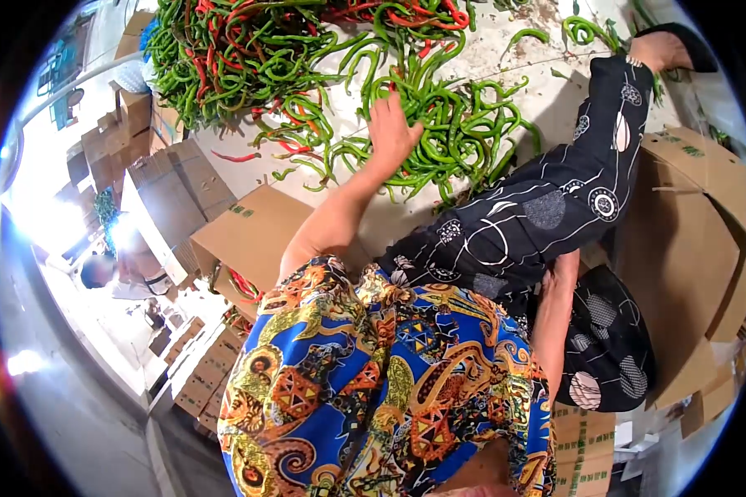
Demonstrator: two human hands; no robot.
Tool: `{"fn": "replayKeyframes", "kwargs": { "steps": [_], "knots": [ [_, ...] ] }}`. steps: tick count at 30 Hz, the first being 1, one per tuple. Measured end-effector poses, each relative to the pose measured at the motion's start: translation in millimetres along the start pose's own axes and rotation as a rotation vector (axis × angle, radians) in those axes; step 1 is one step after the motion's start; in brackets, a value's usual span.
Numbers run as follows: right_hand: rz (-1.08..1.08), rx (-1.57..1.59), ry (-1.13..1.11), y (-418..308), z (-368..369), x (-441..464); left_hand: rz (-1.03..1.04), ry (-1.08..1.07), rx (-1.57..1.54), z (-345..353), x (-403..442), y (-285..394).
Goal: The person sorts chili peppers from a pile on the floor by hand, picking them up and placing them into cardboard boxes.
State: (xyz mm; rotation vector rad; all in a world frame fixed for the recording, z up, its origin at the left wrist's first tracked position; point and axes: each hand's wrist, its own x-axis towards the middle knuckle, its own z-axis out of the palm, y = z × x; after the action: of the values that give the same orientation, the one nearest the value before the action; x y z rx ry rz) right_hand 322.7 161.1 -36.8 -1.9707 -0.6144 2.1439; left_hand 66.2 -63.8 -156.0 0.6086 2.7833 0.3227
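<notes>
My left hand (391,131) reaches over the pile of long green chili peppers (464,132) on the pale floor. Its fingers are stretched forward with the thumb apart, and the fingertips touch curled peppers at the pile's left side. Whether any pepper is pinched under the fingertips is hard to make out. Only the right forearm (555,311) shows; it passes behind my bent leg, and the right hand is hidden there. Farther off lies a bigger heap of mixed red and green chili peppers (232,62). Several loose peppers, one of them a red chili (236,156), lie between.
An open cardboard box (680,257) stands at the right, close to my leg (539,215). More cardboard boxes (253,236) are at my left, one with red peppers inside. Another person (133,269) is at the far left. Stray green peppers (583,31) lie near my foot.
</notes>
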Motion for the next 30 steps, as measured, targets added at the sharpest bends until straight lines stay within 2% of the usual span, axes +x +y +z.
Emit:
{"fn": "replayKeyframes", "kwargs": {
  "steps": [2,6,8,9,12,13,14,15,16,17,20,21,24,30],
  "knots": [
    [-0.001,-0.002,-0.007,0,-1,1,0.08,0.042,-0.029,-4,-18,13],
    [-0.004,-0.01,-0.027,-1,-3,2,-0.068,-0.131,-0.003,3,-19,9],
    [-0.007,-0.01,-0.037,-1,-3,1,0.09,-0.029,-0.158,-3,-8,0],
    [-0.007,-0.008,-0.04,-1,-3,2,0.088,-0.049,-0.183,-24,-1,8],
    [-0.009,-0.005,-0.046,3,-1,1,0.313,0.025,-0.367,-70,16,-1],
    [-0.011,-0.012,-0.045,5,0,1,0.299,0.063,-0.335,-60,22,-24],
    [-0.02,-0.018,-0.042,5,1,2,0.081,0.064,-0.363,-44,22,-42],
    [-0.032,-0.024,-0.033,6,0,4,0.102,0.087,-0.249,-25,28,-62],
    [-0.041,-0.034,-0.023,7,-4,7,0.119,0.109,-0.137,-21,32,-62],
    [-0.049,-0.048,-0.012,7,-7,7,0.015,-0.1,-0.059,-20,32,-62],
    [-0.024,-0.05,0.01,6,-9,6,-0.211,0.024,-0.045,1,25,-51],
    [-0.025,-0.071,-0.01,5,-7,3,-0.316,-0.043,-0.057,3,30,-50],
    [-0.026,-0.036,-0.028,7,-9,8,-0.251,0.036,-0.178,5,37,-59],
    [-0.003,-0.011,-0.015,5,-9,9,-0.135,0.09,-0.516,-92,23,-35]
  ]
}}
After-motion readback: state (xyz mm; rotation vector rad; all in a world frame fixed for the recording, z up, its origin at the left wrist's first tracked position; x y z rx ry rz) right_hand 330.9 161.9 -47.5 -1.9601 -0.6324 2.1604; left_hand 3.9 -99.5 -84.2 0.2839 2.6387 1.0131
